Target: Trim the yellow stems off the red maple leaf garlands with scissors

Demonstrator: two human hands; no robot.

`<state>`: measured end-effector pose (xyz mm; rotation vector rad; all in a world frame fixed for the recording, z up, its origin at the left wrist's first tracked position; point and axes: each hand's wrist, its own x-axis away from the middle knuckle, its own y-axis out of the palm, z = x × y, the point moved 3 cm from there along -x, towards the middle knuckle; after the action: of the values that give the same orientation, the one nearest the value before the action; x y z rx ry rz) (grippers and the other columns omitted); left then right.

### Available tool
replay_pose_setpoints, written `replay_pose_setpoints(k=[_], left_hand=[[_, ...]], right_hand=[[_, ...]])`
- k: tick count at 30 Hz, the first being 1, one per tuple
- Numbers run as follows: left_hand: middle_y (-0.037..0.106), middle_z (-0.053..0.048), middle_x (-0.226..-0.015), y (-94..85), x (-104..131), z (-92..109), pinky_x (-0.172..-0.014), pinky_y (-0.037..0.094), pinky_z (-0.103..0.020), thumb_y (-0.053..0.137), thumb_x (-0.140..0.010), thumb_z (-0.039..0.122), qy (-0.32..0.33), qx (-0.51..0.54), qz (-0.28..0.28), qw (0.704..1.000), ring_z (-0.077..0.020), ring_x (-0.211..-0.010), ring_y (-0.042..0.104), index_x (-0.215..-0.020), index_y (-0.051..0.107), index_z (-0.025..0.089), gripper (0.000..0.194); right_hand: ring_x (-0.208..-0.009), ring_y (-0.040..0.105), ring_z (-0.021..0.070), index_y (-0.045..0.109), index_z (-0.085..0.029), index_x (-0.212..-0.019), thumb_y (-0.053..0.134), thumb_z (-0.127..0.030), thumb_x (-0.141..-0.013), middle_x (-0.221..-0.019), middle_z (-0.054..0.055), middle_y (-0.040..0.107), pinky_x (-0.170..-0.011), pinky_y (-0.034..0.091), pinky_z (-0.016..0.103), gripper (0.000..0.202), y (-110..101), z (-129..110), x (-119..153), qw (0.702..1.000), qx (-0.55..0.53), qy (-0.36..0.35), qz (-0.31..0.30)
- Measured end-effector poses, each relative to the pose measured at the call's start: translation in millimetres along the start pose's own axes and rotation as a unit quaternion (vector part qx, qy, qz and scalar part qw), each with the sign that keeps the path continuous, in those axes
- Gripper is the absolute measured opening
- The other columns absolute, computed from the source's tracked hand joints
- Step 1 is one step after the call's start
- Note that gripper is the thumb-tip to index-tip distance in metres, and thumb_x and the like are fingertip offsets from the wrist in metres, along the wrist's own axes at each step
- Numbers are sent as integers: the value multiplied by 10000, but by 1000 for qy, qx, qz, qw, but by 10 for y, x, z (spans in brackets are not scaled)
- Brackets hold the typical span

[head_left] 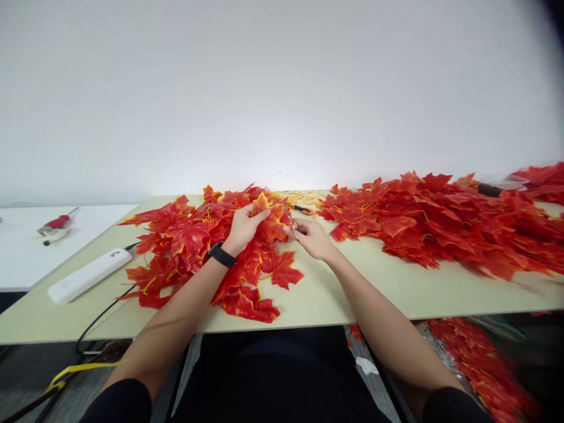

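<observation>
Centrally, one artificial leaf point(275, 220), orange-red with yellow, is held above the worktop point(343, 294), at the right side of a loose leaf pile point(194, 235). Left hand point(244, 230): fingers pinched narrow on the leaf. Right hand point(312, 239): fingers closed round a slim metallic tool point(289, 220), tip upward beside the leaf; tool type and tip contact cannot be told. Just beyond: a dark implement with orange parts point(303, 209), near yellow scraps point(308, 197). Farther right: a larger leaf heap point(432, 223). Left of the pile: a white oblong device point(90, 275).

Risks (judgement): the tip is close to the left fingers, so a slip could nick skin or tear the leaf. Overlapping leaves could snag and drag neighbours along. Those near the front edge could fall if a forearm brushes them.
</observation>
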<state>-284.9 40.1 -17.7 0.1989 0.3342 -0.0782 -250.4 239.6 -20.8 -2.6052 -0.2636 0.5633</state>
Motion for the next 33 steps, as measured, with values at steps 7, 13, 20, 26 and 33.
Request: replay_pose_setpoints(k=[7, 13, 20, 26, 33], left_hand=[[786, -84, -973, -1, -336, 153, -782, 549, -338, 856, -752, 431, 37, -95, -31, 994, -215, -835, 691, -972, 792, 139, 372], [702, -27, -742, -1, -449, 165, -696, 466, -294, 877, -718, 348, 66, -170, -12, 983, -179, -720, 607, -797, 768, 152, 237], [759, -47, -886, 14, -245, 74, -707, 522, -295, 840, -765, 432, 49, -97, -29, 994, -179, -753, 652, -895, 755, 145, 326], [788, -91, -986, -41, -127, 66, -784, 570, -328, 884, -735, 456, 25, -37, -33, 998, -206, -831, 704, -947, 773, 132, 403], [773, -67, -907, -111, -49, -106, -784, 556, -330, 891, -732, 417, 36, -65, -1, 997, -217, -835, 686, -902, 782, 152, 333]], right_hand=[[-618, 312, 110, 399, -194, -686, 629, -649, -901, -627, -26, 366, -605, 256, 283, 554, -199, -224, -282, 996, 50, -31, 61], [-596, 302, 111, 391, -201, -680, 603, -684, -896, -607, -29, 356, -586, 260, 287, 570, -129, -194, -353, 997, 57, -30, 50], [-596, 323, 114, 390, -201, -654, 605, -741, -866, -616, -21, 391, -578, 262, 289, 619, -3, -6, -257, 998, 56, -9, 12], [-589, 335, 119, 422, -200, -675, 606, -730, -881, -618, -13, 427, -563, 266, 289, 598, 41, 72, -136, 999, 47, 11, -16], [-567, 346, 115, 429, -200, -685, 626, -652, -908, -602, -14, 455, -568, 278, 290, 542, 22, 52, -17, 996, 92, -1, 13]])
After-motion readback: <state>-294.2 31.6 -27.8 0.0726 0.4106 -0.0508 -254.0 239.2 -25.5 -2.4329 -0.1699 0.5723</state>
